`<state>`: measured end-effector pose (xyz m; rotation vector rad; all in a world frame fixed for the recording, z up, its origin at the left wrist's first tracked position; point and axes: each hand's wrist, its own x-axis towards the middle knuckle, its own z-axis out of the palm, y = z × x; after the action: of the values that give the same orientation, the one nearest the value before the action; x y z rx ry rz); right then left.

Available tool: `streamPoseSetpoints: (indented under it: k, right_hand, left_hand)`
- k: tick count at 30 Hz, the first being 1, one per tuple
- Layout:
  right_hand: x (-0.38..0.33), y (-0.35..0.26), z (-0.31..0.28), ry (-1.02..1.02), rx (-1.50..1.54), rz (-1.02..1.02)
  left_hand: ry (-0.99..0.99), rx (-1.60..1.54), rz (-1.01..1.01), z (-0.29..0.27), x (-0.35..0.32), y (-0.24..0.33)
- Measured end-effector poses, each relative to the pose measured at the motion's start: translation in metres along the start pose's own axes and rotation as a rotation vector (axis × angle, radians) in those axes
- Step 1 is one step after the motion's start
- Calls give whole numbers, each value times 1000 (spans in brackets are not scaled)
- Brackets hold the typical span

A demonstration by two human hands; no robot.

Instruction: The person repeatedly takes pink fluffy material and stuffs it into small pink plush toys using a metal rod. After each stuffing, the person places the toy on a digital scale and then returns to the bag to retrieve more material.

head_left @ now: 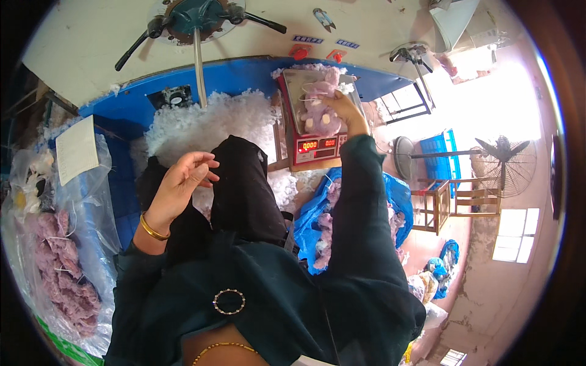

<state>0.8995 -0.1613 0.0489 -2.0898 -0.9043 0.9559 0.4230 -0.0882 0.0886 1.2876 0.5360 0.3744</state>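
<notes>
On the red electronic scale [317,160] with a metal pan lies a pale pink plush toy [322,122], soft and furry with small light patches. My right hand [343,108] reaches over the pan with its fingers curled on the toy's upper part; some of the fingertips are hidden in the plush. A tuft of white fibre shows beside that hand. My left hand [183,183] hangs in the air above my lap, its fingers slightly bent and apart, with nothing in them. A gold bangle circles the left wrist.
White fluffy stuffing [207,122] is heaped beyond my knees. A metal filling tube [198,67] juts from the machine. Pink plush pieces [61,262] lie in a plastic bag at left; a blue sack [308,229] with more stands under my right arm. A fan [503,165] stands at right.
</notes>
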Motion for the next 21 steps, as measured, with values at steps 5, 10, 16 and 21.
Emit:
streamPoseSetpoints:
  k: [5,10,16,21]
  right_hand:
    - [1,11,-24,306,-188,96]
    - [-4,38,-77,548,138,323]
    - [6,5,-51,492,78,534]
    - [27,-25,66,68,-565,-35]
  left_hand:
    - [10,-36,-94,-8,-2,-15]
    - [135,-95,-189,-23,-10,-27]
    - [137,-106,-174,-18,-4,-33]
    - [80,-108,-146,-3,0,-33]
